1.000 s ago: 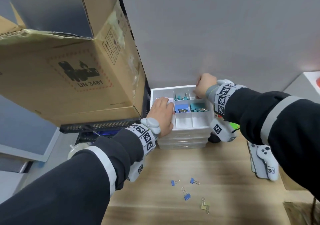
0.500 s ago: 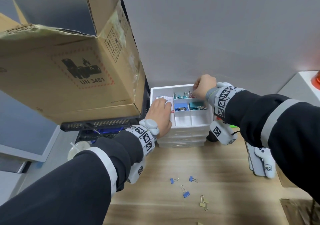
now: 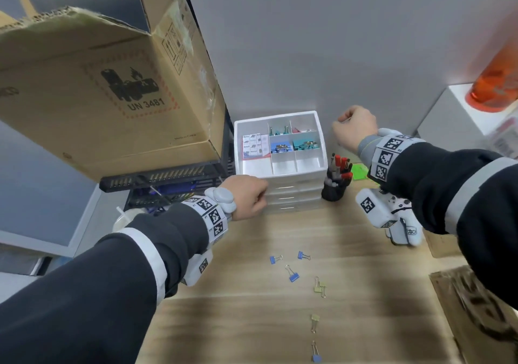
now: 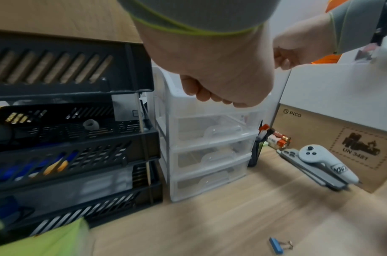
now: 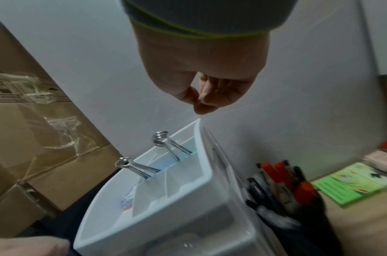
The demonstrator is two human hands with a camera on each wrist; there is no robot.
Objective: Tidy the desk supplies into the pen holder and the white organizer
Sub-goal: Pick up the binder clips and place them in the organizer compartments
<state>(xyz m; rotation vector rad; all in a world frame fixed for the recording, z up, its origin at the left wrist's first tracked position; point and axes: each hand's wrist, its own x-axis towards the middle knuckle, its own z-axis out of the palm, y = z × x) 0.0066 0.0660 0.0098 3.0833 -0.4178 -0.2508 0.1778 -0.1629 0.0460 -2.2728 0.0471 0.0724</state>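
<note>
The white organizer (image 3: 281, 171) stands at the back of the wooden desk, and its top tray holds blue and teal binder clips and a pack of sticky notes. Right beside it is the black pen holder (image 3: 334, 188), full of red and black pens. My left hand (image 3: 249, 197) is curled at the organizer's front left corner, level with the top drawer (image 4: 210, 128), and holds nothing that I can see. My right hand (image 3: 353, 128) hovers to the right of the tray's back corner (image 5: 198, 124), fingers curled against the thumb and empty. Several loose binder clips (image 3: 293, 274) lie on the desk in front.
A large cardboard box (image 3: 112, 83) sits on black stacked trays (image 3: 168, 178) at the left and overhangs them. A white game controller (image 3: 403, 223) and a green pad (image 3: 358, 172) lie at the right. An orange bottle (image 3: 496, 83) stands on a white box at the far right.
Both hands have left the organizer's top tray. The left drew back to its front left corner, and the right moved off past its right side.
</note>
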